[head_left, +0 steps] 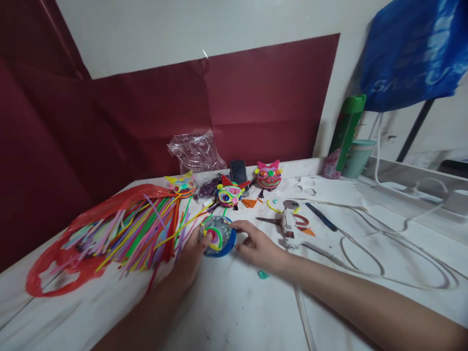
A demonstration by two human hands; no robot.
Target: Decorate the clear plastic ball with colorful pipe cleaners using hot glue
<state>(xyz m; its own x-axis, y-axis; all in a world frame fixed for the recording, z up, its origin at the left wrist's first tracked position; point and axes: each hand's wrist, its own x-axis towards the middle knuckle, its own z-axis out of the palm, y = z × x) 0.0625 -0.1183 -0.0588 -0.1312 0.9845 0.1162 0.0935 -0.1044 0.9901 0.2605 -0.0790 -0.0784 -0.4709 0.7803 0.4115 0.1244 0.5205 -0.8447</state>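
A round blue-rimmed craft piece [227, 245] with a grey, glossy face is held just above the white table. On its left part lies a coiled patch of pink, yellow and green. My left hand [193, 251] grips its left edge, the thumb on the coloured patch. At the right edge, my right hand [256, 244] has its thumb and index finger apart, the fingertips close to the rim; whether they touch is unclear. Behind it sits a finished-looking colourful face [229, 194] with red horns.
Colourful pipe cleaners [139, 239] lie on a red bag at left. A white glue gun [289, 226], scissors [268, 221] and cables lie at right. Behind are a phone [239, 171], a pink face [268, 175], a yellow-eared face [182, 185] and a green can [345, 131].
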